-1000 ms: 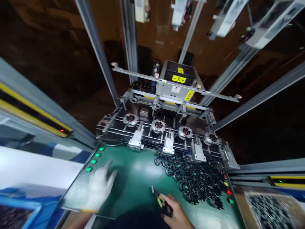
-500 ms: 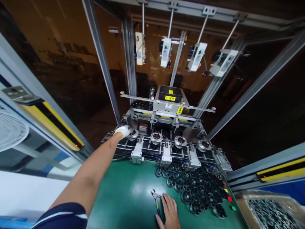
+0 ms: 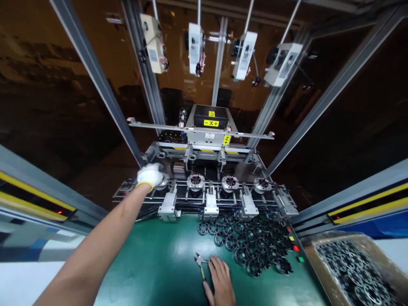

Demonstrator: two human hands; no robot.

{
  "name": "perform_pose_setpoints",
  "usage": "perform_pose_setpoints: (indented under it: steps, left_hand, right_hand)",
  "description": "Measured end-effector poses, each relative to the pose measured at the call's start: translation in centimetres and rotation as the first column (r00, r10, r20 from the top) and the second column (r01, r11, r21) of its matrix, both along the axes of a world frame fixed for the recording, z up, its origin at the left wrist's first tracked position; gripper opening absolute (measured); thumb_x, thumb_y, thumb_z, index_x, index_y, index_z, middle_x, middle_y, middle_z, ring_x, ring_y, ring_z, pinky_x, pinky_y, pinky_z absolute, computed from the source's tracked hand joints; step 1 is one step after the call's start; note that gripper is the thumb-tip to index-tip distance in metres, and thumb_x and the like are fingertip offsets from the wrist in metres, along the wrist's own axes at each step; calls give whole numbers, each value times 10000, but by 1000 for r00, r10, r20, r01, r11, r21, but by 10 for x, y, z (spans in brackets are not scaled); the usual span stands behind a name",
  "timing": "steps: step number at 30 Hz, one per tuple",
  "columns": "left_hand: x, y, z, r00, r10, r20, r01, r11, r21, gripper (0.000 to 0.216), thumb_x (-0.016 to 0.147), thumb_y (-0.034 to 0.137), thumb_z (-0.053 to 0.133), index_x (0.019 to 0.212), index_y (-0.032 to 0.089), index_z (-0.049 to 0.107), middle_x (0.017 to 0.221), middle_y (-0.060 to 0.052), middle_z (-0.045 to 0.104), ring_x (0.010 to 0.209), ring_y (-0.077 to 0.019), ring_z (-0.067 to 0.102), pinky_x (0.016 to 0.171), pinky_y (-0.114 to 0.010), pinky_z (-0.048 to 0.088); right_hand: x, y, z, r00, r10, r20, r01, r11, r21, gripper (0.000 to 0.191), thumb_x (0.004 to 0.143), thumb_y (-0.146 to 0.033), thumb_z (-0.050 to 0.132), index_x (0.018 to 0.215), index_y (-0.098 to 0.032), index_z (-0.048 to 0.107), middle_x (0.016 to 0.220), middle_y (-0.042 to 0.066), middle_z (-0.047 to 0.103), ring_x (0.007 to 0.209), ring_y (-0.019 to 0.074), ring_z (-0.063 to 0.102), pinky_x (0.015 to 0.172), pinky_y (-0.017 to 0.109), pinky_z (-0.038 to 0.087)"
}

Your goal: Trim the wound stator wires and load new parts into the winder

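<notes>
My left hand (image 3: 150, 174), in a white glove with a yellow cuff, reaches to the leftmost round metal fixture (image 3: 163, 182) of the machine. Its fingers are blurred and partly hidden, so I cannot tell whether they grip anything. On the green tabletop my bare right hand (image 3: 219, 280) lies palm down, its fingers stretched out. Beside and partly beneath its fingers are diagonal cutters (image 3: 202, 272) with spread jaws and a yellow-green handle; the other handle is mostly covered. Several black rings (image 3: 241, 256) are spread to the right of this hand.
More round fixtures (image 3: 196, 182) line the machine, with grey clamp blocks (image 3: 211, 204) before them. A metal crossbar (image 3: 159, 126) spans behind. White devices (image 3: 245, 55) hang overhead. Yellow-striped bars (image 3: 366, 208) flank the opening. A plastic-lined carton (image 3: 318, 272) of rings stands at right.
The view has shifted, so the machine appears further left and the carton shows more fully. My left hand stays at the leftmost fixture; my right hand remains by the cutters.
</notes>
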State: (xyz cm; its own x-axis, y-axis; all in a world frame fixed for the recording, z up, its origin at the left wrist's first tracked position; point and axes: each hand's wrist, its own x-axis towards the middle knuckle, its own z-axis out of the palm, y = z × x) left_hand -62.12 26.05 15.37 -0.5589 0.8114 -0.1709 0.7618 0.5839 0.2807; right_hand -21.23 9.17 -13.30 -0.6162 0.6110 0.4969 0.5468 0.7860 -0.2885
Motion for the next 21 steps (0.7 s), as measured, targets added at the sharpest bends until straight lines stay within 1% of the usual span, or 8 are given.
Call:
perform_pose_setpoints:
  steps: [2, 4, 6, 9, 13, 18, 20, 21]
  left_hand:
    - [25, 12, -5, 995, -93, 22, 93, 996, 4, 413, 969, 449, 635, 1290, 190, 630, 1357, -114, 629, 1218, -274, 620, 1036, -517, 529]
    - [50, 28, -12, 978, -192, 86, 195, 981, -22, 406, 966, 469, 635, 1250, 180, 649, 1296, -106, 660, 1164, -258, 644, 1008, -499, 544]
    - [68, 42, -19, 962, -231, 147, 242, 968, -60, 386, 961, 467, 646, 1209, 171, 661, 1219, -94, 685, 1089, -237, 669, 956, -467, 569]
    - [78, 57, -27, 960, -201, 194, 222, 970, -97, 356, 965, 437, 650, 1194, 165, 660, 1180, -86, 691, 1033, -221, 680, 905, -437, 589]
    - [76, 65, -34, 966, -125, 228, 154, 982, -114, 319, 963, 400, 662, 1171, 159, 666, 1145, -74, 697, 994, -210, 689, 862, -406, 604]
    - [85, 60, -37, 974, -100, 204, 110, 993, -38, 320, 978, 381, 644, 1215, 166, 653, 1186, -84, 692, 998, -203, 689, 858, -400, 610]
    - [97, 54, -33, 982, -109, 156, 111, 994, -3, 314, 976, 385, 644, 1194, 161, 662, 1187, -84, 693, 1026, -216, 686, 894, -425, 600]
    - [105, 51, -31, 984, -123, 125, 122, 992, 19, 306, 974, 389, 645, 1181, 164, 669, 1211, -87, 688, 1074, -231, 676, 938, -449, 584]
  right_hand:
    - [0, 0, 3, 1000, 7, 28, -7, 1000, -21, 492, 899, -251, 590, 1382, -162, 580, 1387, 149, 670, 1231, 336, 674, 984, 489, 582]
    - [0, 0, 6, 999, 15, 43, -14, 999, -34, 481, 896, -269, 599, 1365, -162, 585, 1398, 153, 661, 1249, 337, 661, 998, 493, 574]
    - [-1, 0, 7, 999, 16, 46, -14, 999, -47, 480, 891, -281, 610, 1357, -169, 585, 1396, 152, 661, 1249, 335, 659, 1002, 489, 570]
    - [-2, 0, 9, 999, 7, 44, -5, 999, -49, 485, 874, -267, 610, 1348, -166, 578, 1371, 156, 675, 1237, 330, 664, 996, 482, 571]
    - [-4, 0, 11, 998, 22, 55, -20, 1000, -23, 497, 853, -249, 609, 1337, -141, 570, 1350, 179, 679, 1243, 336, 656, 994, 490, 571]
    - [-7, 0, 10, 1000, 5, 9, -5, 999, -43, 482, 870, -306, 637, 1320, -144, 579, 1337, 173, 687, 1225, 329, 661, 1007, 476, 564]
    - [-8, -1, 8, 1000, -6, -4, 5, 998, -63, 504, 871, -330, 648, 1336, -150, 573, 1339, 171, 686, 1233, 326, 656, 1023, 471, 555]
    - [-8, -2, 6, 1000, -10, -7, 9, 997, -72, 518, 870, -339, 649, 1346, -152, 569, 1344, 171, 684, 1242, 327, 651, 1033, 474, 550]
